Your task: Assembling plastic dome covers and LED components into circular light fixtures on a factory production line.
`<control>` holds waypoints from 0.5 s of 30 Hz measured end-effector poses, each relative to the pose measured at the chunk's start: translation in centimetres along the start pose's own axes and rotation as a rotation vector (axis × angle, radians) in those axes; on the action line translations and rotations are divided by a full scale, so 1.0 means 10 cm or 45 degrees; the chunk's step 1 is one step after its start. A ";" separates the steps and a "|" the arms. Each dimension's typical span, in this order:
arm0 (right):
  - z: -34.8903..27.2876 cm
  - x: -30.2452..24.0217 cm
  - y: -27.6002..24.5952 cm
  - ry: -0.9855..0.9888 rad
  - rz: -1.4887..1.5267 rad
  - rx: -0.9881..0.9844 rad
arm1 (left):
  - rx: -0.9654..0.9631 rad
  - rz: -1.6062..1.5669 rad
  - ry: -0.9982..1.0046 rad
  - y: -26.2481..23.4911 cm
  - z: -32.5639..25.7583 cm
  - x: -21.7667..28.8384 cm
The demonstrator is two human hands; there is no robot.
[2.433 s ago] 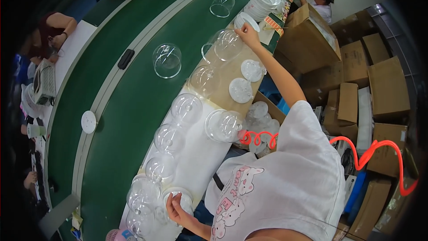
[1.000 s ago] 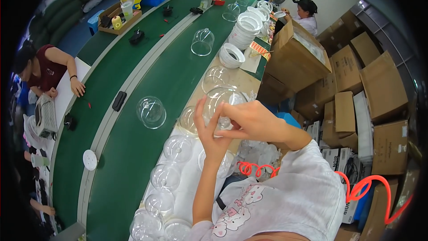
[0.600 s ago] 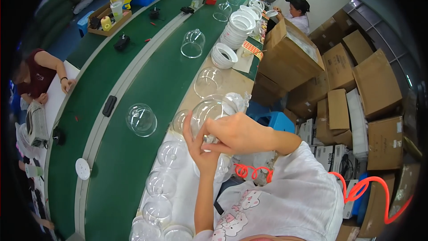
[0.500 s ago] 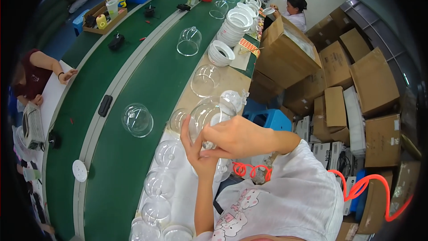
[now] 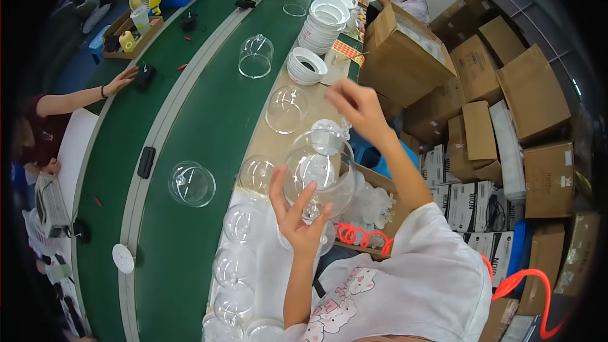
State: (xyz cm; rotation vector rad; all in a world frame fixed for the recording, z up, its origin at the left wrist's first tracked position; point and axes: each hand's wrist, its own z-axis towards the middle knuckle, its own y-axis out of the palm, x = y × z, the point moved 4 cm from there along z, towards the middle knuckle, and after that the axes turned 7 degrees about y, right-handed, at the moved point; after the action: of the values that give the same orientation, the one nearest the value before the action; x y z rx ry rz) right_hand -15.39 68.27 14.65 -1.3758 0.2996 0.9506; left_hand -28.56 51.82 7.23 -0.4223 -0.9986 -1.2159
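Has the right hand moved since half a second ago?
Yes: judged against the short stack of white rings, the right hand has moved up the picture, closer to that stack and away from the clear dome held in the left hand.

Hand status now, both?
Left hand: holding a clear dome.
Right hand: fingers curled, off the dome; whether it holds anything can't be told.
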 end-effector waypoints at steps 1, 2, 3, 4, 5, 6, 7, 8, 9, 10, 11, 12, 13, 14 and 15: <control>0.15 0.33 0.05 0.177 -0.042 -0.031 | -0.002 0.013 -0.005 -0.01 0.03 -0.02; 0.27 0.63 0.15 0.183 -0.109 -0.095 | 0.041 0.010 -0.031 -0.01 0.08 -0.03; 0.32 0.96 0.28 0.190 -0.177 -0.157 | 0.081 0.004 -0.058 -0.01 0.11 -0.04; 0.36 1.23 0.43 0.127 -0.273 -0.210 | 0.090 0.036 -0.031 -0.02 0.11 -0.08; 0.40 1.38 0.60 0.120 -0.259 -0.217 | 0.093 0.052 -0.029 -0.05 0.12 -0.14; 0.39 1.46 0.77 0.227 -0.309 -0.298 | 0.131 0.057 -0.028 -0.08 0.11 -0.16; 0.39 1.55 0.92 0.334 -0.362 -0.380 | 0.168 0.061 -0.027 -0.11 0.11 -0.18; 0.39 1.52 1.03 0.303 -0.386 -0.383 | 0.162 0.094 -0.042 -0.15 0.13 -0.21; 0.40 1.54 1.14 0.299 -0.375 -0.397 | 0.168 0.110 -0.048 -0.17 0.16 -0.23; 0.40 1.55 1.24 0.259 -0.444 -0.375 | 0.169 0.148 -0.036 -0.18 0.18 -0.25; 0.41 1.58 1.29 0.221 -0.517 -0.345 | 0.166 0.179 -0.023 -0.17 0.21 -0.28; 0.41 1.63 1.35 0.222 -0.510 -0.352 | 0.160 0.210 -0.020 -0.18 0.22 -0.32; 0.40 1.66 1.39 0.173 -0.506 -0.323 | 0.159 0.218 -0.026 -0.19 0.24 -0.34; 0.38 1.69 1.41 0.128 -0.502 -0.297 | 0.136 0.361 -0.016 -0.19 0.25 -0.36; 0.39 1.75 1.44 0.137 -0.494 -0.306 | 0.109 0.503 -0.007 -0.20 0.27 -0.39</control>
State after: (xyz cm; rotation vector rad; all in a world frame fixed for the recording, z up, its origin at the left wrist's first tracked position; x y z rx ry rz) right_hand -16.25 77.39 -6.43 -1.6355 -0.0066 0.6037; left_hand -31.54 55.37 5.08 -0.5274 -0.9161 -0.8143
